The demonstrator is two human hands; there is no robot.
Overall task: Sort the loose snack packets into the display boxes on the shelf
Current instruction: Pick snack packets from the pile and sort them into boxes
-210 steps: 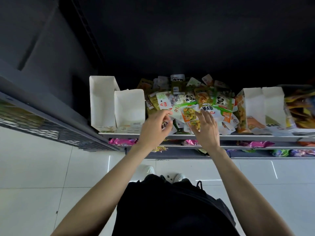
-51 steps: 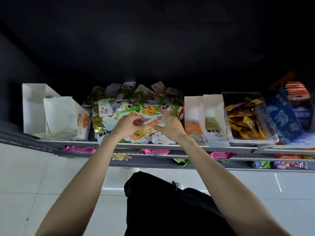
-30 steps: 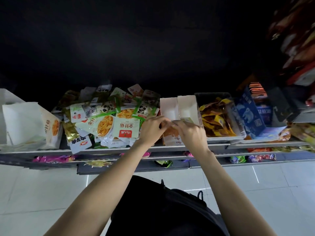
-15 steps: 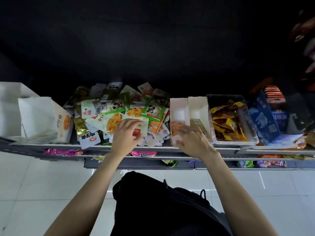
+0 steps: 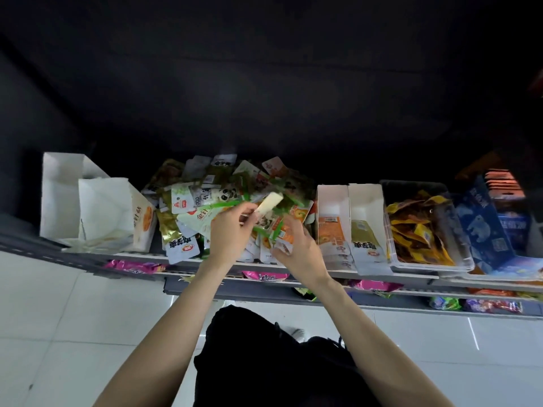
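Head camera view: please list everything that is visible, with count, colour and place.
loose packets: many, mixed colours, piled mid-shelf
white boxes: two, shelf left
display boxes: two, white, right of the pile, packets inside
clear tub: one, yellow-orange packets inside
blue boxes: at least two, far right
pink packets: several, lower shelf
floor: white tiles
left hand: pinches a pale packet
right hand: fingers on the pile

Left hand (image 5: 232,230) pinching pale packet (image 5: 269,203) above loose pile (image 5: 205,207); right hand (image 5: 299,248) resting on pile, beside two white boxes (image 5: 349,201).
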